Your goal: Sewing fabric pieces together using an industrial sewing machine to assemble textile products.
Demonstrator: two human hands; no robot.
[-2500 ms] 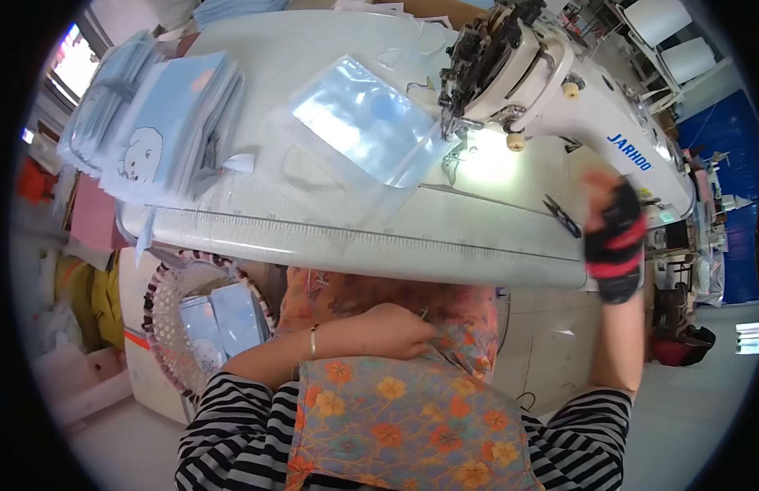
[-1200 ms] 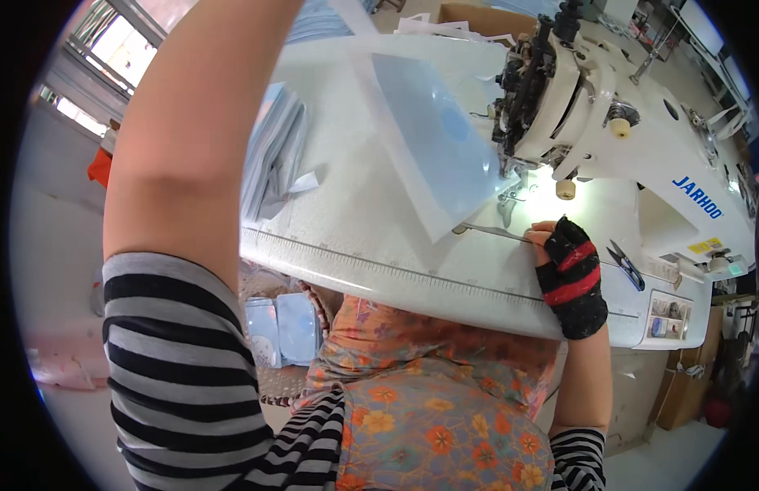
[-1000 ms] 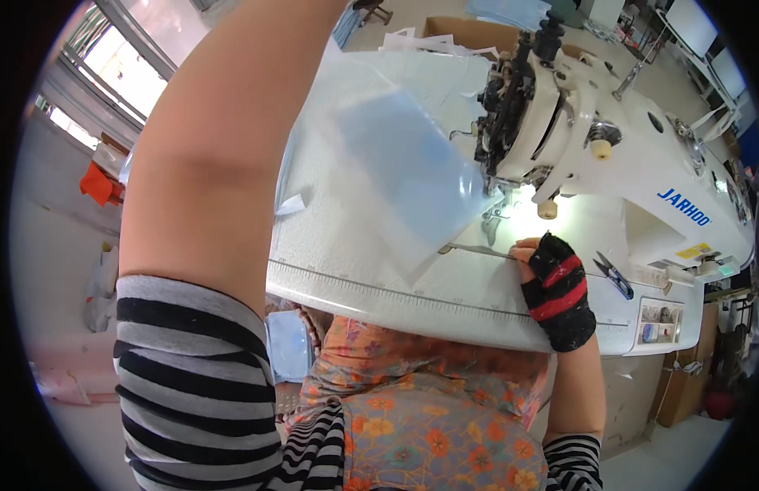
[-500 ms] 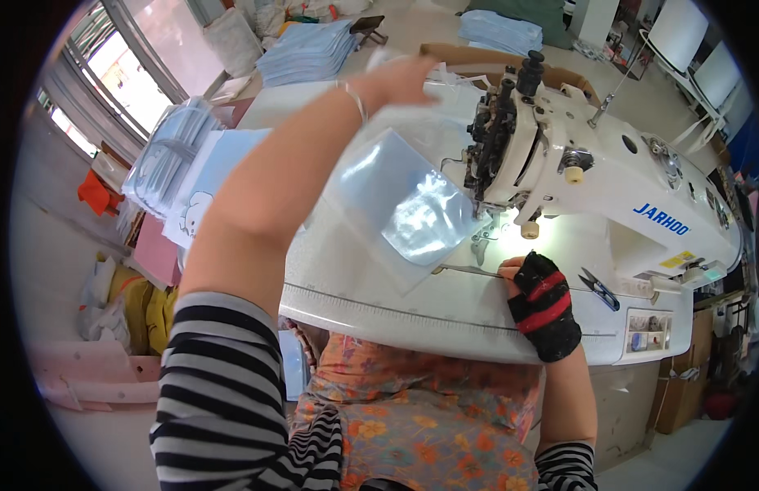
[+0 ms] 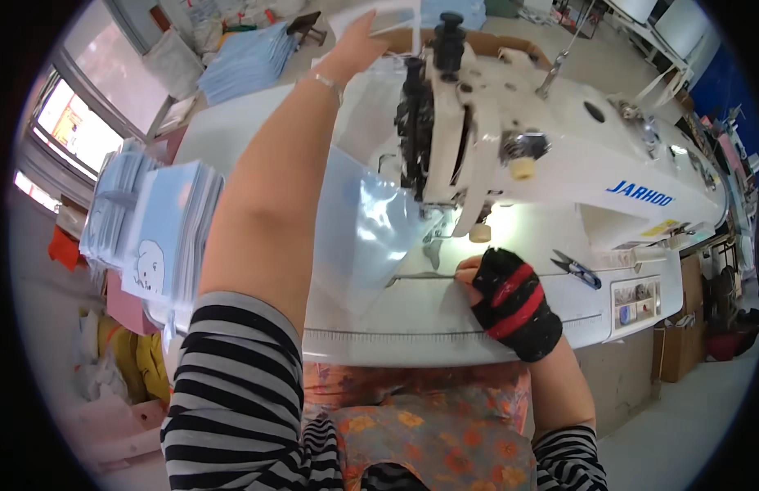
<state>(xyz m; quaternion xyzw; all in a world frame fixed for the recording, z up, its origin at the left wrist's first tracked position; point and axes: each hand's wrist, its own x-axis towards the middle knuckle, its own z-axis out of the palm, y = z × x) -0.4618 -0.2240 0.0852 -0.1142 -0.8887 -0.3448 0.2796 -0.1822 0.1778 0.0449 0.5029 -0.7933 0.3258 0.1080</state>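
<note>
The bulky white sewing machine blocks the white bench at the right. Stacked pale blue cloth pieces crowd its left edge; bare bench lies open between, along the front edge.

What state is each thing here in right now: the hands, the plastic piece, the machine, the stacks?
Left hand: stretched far over the table, fingers at a white piece, grip unclear.
Right hand: in a black and red glove, resting on the table by the needle.
Clear plastic piece: lying flat, one edge under the machine head.
Sewing machine: its work lamp lit.
Snips: lying on the table, unheld.
Blue pieces: stacked at the left edge.
</note>
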